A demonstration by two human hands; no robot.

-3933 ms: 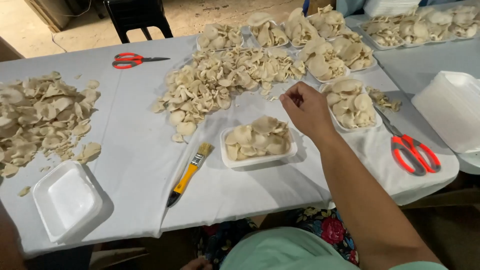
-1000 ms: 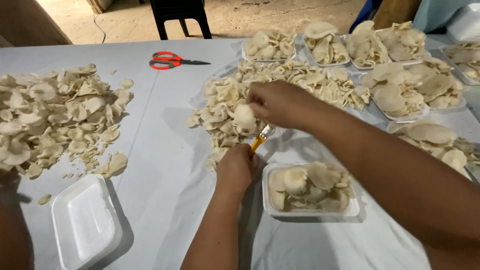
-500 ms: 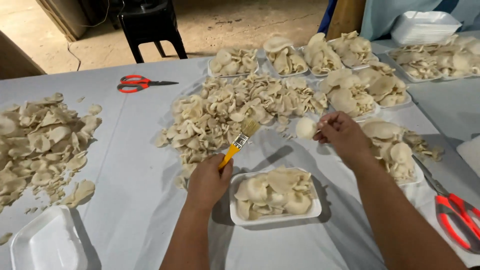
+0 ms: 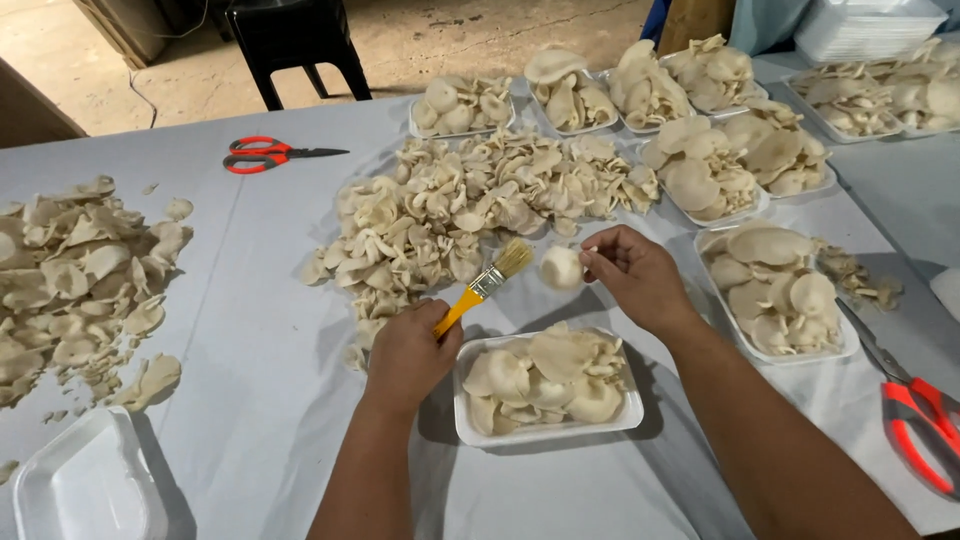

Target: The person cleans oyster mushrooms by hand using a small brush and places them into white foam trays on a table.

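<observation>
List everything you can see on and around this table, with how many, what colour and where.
brush: one, yellow handle with pale bristles, in the left hand
single mushroom: one, cream, pinched in the right hand
foam tray of mushrooms: one, white, just in front of the hands
filled trays: several, white, along the far and right side
loose mushroom pile: one, cream, middle of the table
mushroom pile: one, cream, left edge
empty foam tray: one, white, near left corner
scissors: one, red handles, far left
second scissors: one, red handles, right edge
tablecloth: one, pale grey
chair: one, black, behind the table
left hand: one
right hand: one
</observation>
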